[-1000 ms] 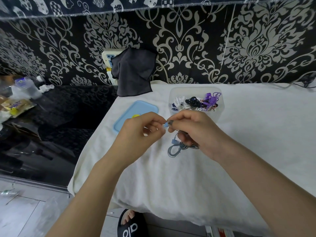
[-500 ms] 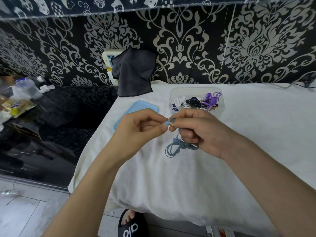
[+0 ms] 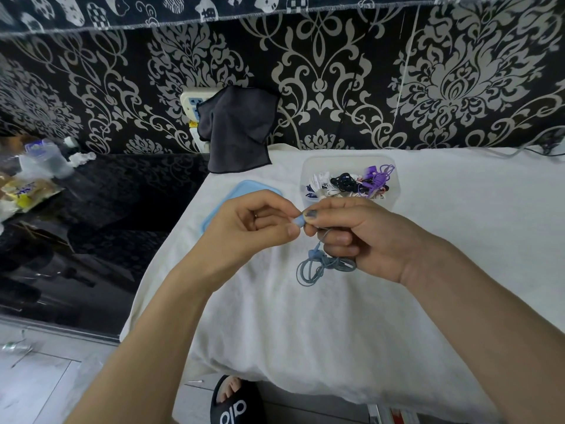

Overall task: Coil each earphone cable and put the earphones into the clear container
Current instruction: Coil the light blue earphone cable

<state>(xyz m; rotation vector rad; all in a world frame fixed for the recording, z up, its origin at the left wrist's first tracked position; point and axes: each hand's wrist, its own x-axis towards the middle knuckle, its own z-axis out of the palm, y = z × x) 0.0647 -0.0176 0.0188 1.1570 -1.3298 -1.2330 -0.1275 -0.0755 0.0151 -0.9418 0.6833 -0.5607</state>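
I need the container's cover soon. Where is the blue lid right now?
In the head view the blue lid lies flat on the white towel, left of the clear container, partly hidden behind the left hand.

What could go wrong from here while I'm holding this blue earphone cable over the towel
The coil of the blue earphone cable hangs loose below your right hand, so it may unwind before it is secured. Both hands pinch the small earbud, the left hand from its side; it could slip. The clear container already holds tangled earphones that could snag it.
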